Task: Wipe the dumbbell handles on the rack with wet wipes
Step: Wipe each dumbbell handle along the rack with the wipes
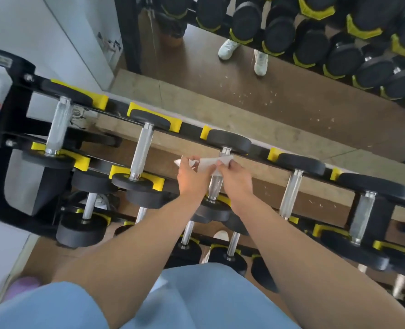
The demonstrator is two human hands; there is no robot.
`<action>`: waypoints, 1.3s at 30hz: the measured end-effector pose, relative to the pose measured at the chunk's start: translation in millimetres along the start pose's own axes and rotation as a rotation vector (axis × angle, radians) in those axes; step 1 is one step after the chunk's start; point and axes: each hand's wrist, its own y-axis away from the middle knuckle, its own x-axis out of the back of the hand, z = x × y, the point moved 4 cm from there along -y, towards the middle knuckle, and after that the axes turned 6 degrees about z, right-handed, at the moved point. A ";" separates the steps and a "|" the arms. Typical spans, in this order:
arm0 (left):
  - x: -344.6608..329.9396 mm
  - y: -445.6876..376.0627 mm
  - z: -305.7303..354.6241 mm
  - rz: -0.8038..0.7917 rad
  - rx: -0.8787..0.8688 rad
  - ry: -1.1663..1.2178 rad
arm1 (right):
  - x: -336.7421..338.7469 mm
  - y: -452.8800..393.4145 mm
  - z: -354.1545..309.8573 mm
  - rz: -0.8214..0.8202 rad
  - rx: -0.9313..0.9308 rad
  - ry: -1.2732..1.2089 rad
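Both hands stretching a wet wipe point(205, 163) above the top-tier dumbbell handle point(215, 186) at frame centre.

I am pinching the wipe's left end with my left hand point(192, 175), fingers closed on it, while my right hand point(234, 178) is gripping the right end. The wipe is hanging over the chrome handle of the third dumbbell from the left on the black-and-yellow rack point(189, 128); whether it is touching the handle I cannot tell.

Your arms extend forward, close together. Your left hand point(192, 175) and right hand point(234, 178) each pinch one end of a wipe point(207, 163) with closed fingers.
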 end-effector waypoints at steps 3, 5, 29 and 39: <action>9.3 11.3 -13.8 0.097 -0.036 -0.108 | -8.4 -9.9 -5.9 -0.017 -0.010 -0.023; 12.0 19.3 -24.2 0.155 -0.042 -0.179 | -8.1 -16.5 -3.8 -0.009 -0.033 -0.026; 8.7 24.5 -50.9 0.479 -0.061 -0.038 | -1.0 -0.5 -20.3 -0.696 1.221 1.333; 8.9 23.5 -52.9 0.528 -0.067 -0.049 | -3.0 -6.6 -26.7 -0.454 1.212 1.340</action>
